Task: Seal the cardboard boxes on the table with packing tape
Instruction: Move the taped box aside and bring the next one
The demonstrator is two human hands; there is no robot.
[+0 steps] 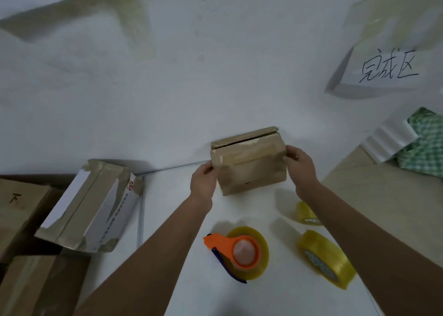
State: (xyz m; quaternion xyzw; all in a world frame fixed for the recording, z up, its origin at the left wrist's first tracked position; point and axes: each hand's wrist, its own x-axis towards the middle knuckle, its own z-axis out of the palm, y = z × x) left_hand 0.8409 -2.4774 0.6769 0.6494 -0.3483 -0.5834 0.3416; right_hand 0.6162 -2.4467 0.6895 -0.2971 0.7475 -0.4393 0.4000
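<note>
A small brown cardboard box (249, 164) stands on the white table (167, 114) in the middle of the head view, with old tape across its top and its flap seam slightly open at the back. My left hand (203, 180) grips its left side and my right hand (300, 163) grips its right side. A roll of yellow packing tape in an orange dispenser (242, 252) lies on the table near me, between my forearms. Two more yellow tape rolls lie to the right, one large (324, 258) and one smaller (306, 214).
A larger taped box (93, 205) lies tilted at the left, beside several brown cartons (21, 215). A paper sign with handwriting (388, 69) sits at the back right. Green checked cloth (426, 148) and white corrugated sheet (388, 138) lie at the right edge.
</note>
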